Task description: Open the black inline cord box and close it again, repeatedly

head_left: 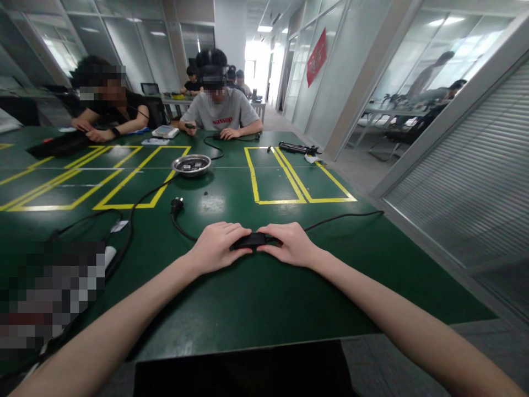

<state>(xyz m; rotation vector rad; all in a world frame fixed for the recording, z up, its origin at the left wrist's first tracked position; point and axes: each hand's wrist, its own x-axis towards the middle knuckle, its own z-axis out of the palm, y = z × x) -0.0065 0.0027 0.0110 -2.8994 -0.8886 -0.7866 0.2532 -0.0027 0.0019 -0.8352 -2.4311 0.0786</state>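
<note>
Black block (253,239) lies crosswise, one end to each hand

Your left hand (217,245) pinches the block's left end, and your right hand (289,242) pinches its right end, thumbs on the near side and fingers on the far side. Your two sets of fingertips face each other across a narrow gap, with the block's dark top showing between them. Its long axis runs left to right, square to your body and in line from one hand to the other, so neither hand is clearly nearer. Whether the block rests on the table (264,309) or sits just above it, you cannot tell from here.

Past your left hand, a cord (179,227) curves away and forward to a plug (177,204), prongs pointing away from you. Past your right hand, a lead (345,217) runs out to the table's right side. How either one joins the block is hidden by your hands.

Farther off, ahead and to the left, stands a metal bowl (192,175) with small parts in it. Yellow tape (281,202) marks the table beyond your right hand.
</note>
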